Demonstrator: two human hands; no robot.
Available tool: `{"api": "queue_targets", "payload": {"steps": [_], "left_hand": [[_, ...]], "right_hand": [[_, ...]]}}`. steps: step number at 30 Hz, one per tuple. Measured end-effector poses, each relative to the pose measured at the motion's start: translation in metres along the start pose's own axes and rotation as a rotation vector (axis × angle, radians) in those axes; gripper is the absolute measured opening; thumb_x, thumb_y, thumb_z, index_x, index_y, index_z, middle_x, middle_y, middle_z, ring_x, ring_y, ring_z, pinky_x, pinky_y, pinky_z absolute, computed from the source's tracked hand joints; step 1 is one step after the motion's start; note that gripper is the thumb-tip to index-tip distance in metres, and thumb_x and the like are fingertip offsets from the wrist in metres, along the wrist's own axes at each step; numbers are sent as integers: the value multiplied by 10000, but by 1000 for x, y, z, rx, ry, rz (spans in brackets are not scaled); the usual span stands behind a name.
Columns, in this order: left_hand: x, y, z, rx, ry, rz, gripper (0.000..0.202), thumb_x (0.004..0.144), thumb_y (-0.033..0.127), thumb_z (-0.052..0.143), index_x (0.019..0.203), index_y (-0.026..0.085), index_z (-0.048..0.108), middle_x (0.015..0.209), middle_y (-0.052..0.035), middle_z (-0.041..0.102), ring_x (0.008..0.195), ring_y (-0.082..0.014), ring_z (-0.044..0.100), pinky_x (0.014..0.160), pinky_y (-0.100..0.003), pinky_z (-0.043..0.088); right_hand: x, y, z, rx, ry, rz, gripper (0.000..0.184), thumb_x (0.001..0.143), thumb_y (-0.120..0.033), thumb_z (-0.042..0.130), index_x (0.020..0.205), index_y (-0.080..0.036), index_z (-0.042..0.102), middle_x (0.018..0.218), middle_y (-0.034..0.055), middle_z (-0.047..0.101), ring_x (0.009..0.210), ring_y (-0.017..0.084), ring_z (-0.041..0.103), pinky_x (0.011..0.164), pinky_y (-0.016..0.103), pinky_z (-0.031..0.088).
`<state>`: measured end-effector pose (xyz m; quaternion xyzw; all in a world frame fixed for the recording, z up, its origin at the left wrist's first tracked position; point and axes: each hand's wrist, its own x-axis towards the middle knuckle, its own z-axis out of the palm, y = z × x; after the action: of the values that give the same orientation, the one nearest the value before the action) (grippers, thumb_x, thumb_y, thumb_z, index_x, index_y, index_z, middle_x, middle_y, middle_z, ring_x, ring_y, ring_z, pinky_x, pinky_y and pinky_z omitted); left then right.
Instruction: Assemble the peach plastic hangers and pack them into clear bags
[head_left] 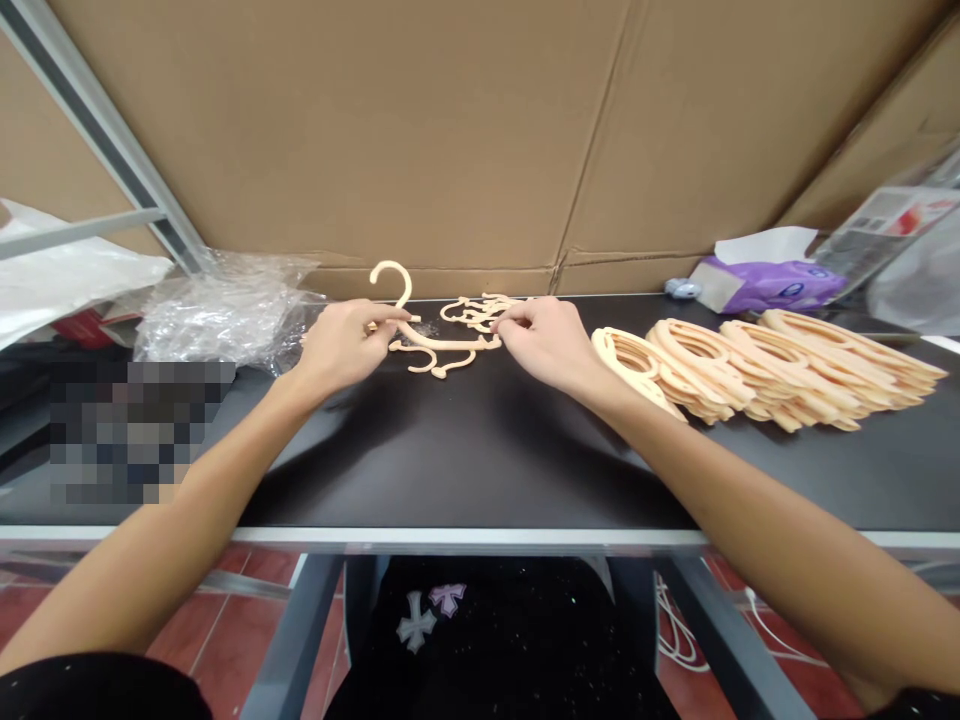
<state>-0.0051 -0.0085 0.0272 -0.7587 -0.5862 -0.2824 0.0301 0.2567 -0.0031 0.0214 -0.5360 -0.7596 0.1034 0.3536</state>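
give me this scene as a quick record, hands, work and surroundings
left hand: holding a hanger near its hook
right hand: pinching the hanger's other end
behind hanger: small curved pieces in a pile
right side: stacked peach-coloured parts, purple tissue pack
left side: crumpled clear plastic
surface: black tabletop

Black table (450, 470) bears hanger stacks (810, 376), tissue pack (780, 287), apparently plastic wrap (202, 318).
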Motion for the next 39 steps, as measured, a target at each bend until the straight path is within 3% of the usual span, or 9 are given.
{"api": "queue_targets", "payload": {"steps": [4, 9, 13, 18, 23, 26, 31, 33, 39], "left_hand": [[2, 0, -6, 14, -186, -61, 343, 867, 343, 577, 1100, 309, 826, 947, -25, 808, 820, -244, 706, 788, -364, 530], [2, -3, -10, 265, -295, 40, 333, 823, 327, 586, 1034, 329, 844, 952, -18, 805, 914, -278, 714, 803, -352, 540], [-3, -1, -9, 397, -255, 73, 347, 815, 289, 606, 1059, 367, 840, 1015, -25, 807, 935, -314, 721, 771, -378, 558], [-10, 7, 9, 301, -128, 230, 333, 923, 338, 563, 1124, 261, 817, 1204, -93, 754, 1111, -319, 681, 928, -427, 545], [-12, 10, 33, 79, -238, 421, 403, 1030, 335, 426, 1119, 172, 784, 1163, -138, 735, 1105, -295, 648, 992, -443, 506], [-10, 9, 35, 38, -215, 421, 362, 1016, 315, 456, 1061, 165, 782, 1093, -130, 744, 1053, -289, 651, 959, -438, 505], [-9, 12, 23, -4, -172, 352, 260, 950, 282, 535, 915, 168, 766, 928, -88, 760, 888, -256, 676, 840, -391, 516], [-9, 13, 20, -11, -143, 359, 236, 927, 268, 548, 898, 171, 761, 896, -81, 761, 853, -250, 682, 813, -380, 518], [-12, 13, 17, 85, -102, 348, 347, 888, 205, 510, 1114, 180, 772, 1068, -99, 791, 979, -286, 724, 842, -392, 544]], "right_hand": [[1, -1, -2, -70, -47, 64, 217, 800, -160, 560, 729, -172, 765, 791, 80, 751, 799, 227, 650, 765, 346, 450], [0, -2, -2, -119, -206, 67, 208, 725, -112, 576, 603, -185, 729, 652, 65, 704, 691, 205, 627, 697, 326, 451], [0, 4, 1, -81, -265, 9, 247, 710, -73, 562, 629, -204, 756, 700, 62, 745, 765, 227, 680, 742, 325, 492], [1, 11, 7, -35, -265, 3, 311, 687, -33, 630, 859, -197, 830, 853, 61, 797, 892, 233, 719, 787, 314, 520], [1, 10, 7, -59, -210, -50, 219, 788, -129, 684, 927, -190, 843, 792, 46, 765, 785, 195, 677, 774, 319, 484], [1, 11, 8, -66, -158, -91, 188, 841, -178, 678, 933, -202, 841, 798, 37, 742, 775, 186, 649, 748, 318, 456], [0, 16, 15, -5, 27, -223, 158, 902, -197, 652, 942, -205, 805, 1062, 82, 723, 955, 208, 650, 831, 327, 468], [-1, 16, 16, 24, 55, -261, 187, 950, -212, 595, 980, -203, 780, 1060, 83, 731, 978, 213, 653, 859, 334, 466], [-1, 9, 11, 118, 69, -260, 272, 964, -163, 496, 1035, -208, 754, 1039, 50, 773, 905, 193, 661, 855, 312, 455]]}}
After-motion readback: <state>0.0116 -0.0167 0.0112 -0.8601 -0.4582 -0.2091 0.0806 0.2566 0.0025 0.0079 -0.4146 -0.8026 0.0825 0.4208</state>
